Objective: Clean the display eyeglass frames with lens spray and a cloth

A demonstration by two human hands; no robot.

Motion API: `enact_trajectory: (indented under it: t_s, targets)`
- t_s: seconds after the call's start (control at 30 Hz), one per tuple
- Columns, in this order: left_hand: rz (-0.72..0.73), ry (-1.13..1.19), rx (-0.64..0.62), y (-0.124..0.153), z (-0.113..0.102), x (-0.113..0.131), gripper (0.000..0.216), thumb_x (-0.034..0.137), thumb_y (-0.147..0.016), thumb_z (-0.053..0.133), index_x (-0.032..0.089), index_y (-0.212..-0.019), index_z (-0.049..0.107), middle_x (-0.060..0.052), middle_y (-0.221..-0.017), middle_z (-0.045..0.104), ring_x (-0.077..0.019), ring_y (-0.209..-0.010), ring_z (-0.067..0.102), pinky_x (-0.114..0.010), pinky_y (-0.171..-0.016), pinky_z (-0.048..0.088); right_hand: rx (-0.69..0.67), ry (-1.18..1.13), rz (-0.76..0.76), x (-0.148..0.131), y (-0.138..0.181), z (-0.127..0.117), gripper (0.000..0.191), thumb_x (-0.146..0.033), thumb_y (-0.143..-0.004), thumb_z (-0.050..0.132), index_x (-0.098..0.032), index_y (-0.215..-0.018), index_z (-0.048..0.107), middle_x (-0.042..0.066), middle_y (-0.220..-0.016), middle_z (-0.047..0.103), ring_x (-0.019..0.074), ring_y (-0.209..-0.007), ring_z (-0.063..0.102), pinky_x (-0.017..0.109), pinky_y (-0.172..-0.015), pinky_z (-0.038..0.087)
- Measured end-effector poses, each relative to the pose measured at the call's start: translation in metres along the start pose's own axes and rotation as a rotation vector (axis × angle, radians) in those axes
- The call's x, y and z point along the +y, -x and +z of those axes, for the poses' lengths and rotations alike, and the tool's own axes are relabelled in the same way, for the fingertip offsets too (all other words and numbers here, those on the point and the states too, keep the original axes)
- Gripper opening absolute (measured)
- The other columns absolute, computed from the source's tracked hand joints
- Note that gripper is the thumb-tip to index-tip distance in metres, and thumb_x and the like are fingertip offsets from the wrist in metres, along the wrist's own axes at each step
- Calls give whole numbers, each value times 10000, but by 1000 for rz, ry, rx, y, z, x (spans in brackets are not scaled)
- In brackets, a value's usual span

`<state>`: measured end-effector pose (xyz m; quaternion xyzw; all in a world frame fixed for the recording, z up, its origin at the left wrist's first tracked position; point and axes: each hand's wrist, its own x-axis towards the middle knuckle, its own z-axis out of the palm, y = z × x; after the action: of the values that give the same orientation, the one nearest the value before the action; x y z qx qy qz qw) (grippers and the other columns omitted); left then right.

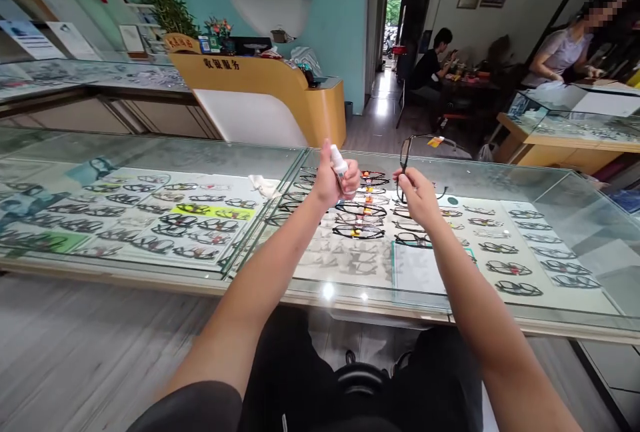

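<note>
My left hand (336,177) is wrapped round a small white spray bottle (339,160), held upright above the glass counter. To its right, my right hand (417,195) grips a pair of dark-framed eyeglasses (404,152) by the front frame. The glasses are turned on edge, and one temple stretches away to the right with an orange-yellow tag (435,142) on it. Bottle and glasses are apart. Below both hands, rows of eyeglasses (359,232) show at the glass display counter (320,295), some with small coloured tags.
A white cloth (265,187) lies left of my left hand. More frames (185,222) fill the left case. Beyond stands a yellow cashier desk (325,102). One person (427,69) sits at a table at the back; another person (560,59) stands behind a right-hand counter (575,129).
</note>
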<state>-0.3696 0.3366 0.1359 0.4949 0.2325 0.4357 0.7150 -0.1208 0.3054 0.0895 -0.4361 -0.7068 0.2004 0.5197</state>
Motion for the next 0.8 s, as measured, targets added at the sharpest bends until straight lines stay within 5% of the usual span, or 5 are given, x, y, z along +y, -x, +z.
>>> enact_trajectory:
  t_s: [0.23,0.43,0.8]
  targets:
    - [-69,-48,-91,1,-12,-21,942,1159,-739,336,245,-520,393,35,-439,270,-114,-385,271,-245,-347,210,-166,-238,62,-20,11,15,470,-657,-1103,530,-237,-1134,738,69,-1136,773,238,-1045,664,385,-992,501]
    - [-67,-186,-132,9,-1,-24,974,1200,-681,249,251,-535,415,24,-426,278,-117,-390,270,-318,-432,290,-261,-363,124,-35,19,21,476,-689,-1071,600,-237,-1074,751,58,-1079,755,217,-971,649,371,-941,514]
    - [120,-400,116,3,1,-38,921,1135,-730,431,235,-538,469,17,-430,344,-99,-386,306,-304,-443,228,-358,-500,163,-43,22,23,443,-667,-1055,656,-239,-1033,767,53,-1023,768,202,-891,655,370,-898,533]
